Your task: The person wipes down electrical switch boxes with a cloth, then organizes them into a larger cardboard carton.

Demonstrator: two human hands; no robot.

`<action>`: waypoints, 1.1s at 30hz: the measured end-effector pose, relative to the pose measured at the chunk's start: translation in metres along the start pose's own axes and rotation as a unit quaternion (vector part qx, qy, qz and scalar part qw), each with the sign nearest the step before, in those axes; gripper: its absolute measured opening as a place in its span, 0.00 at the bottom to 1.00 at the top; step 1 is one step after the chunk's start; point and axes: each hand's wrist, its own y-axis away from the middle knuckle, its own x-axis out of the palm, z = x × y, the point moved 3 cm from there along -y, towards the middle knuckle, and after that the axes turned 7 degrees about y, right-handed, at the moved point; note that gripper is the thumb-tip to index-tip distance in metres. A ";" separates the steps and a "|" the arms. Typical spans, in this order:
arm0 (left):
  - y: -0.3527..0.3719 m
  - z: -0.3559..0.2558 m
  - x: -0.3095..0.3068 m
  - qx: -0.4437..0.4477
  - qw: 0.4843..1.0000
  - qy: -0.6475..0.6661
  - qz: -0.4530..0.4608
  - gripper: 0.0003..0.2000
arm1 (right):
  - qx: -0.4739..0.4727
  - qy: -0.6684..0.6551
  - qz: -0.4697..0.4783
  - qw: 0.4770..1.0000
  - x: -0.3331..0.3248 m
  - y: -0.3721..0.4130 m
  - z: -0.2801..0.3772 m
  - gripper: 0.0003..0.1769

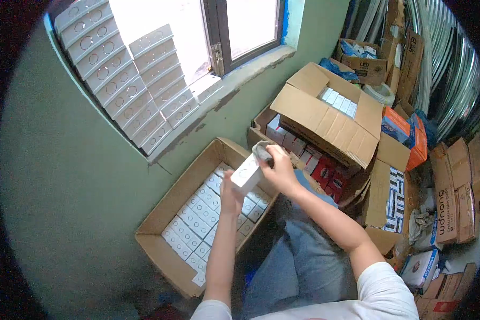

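Note:
A small white box [246, 175] with round markings on its face is held up over the large cardboard carton. My left hand [230, 196] is closed on its lower left end. My right hand [278, 169] is closed round a grey cloth [261, 152], which touches the upper right end of the box. Part of the cloth is hidden by my fingers. Below, the open carton [157, 241] holds rows of similar white boxes [192, 216].
Stacked white boxes [104, 61] fill the left of the window sill [250, 69]. To the right stand open cardboard cartons [325, 120] holding white, red and blue packages. Orange boxes [418, 141], flattened cardboard [453, 197] and coiled clear tubing [448, 58] lie farther right.

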 end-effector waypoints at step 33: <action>-0.006 0.037 -0.013 0.183 0.906 -0.382 0.020 0.24 | -0.170 0.125 0.136 0.968 0.006 0.012 0.010 0.19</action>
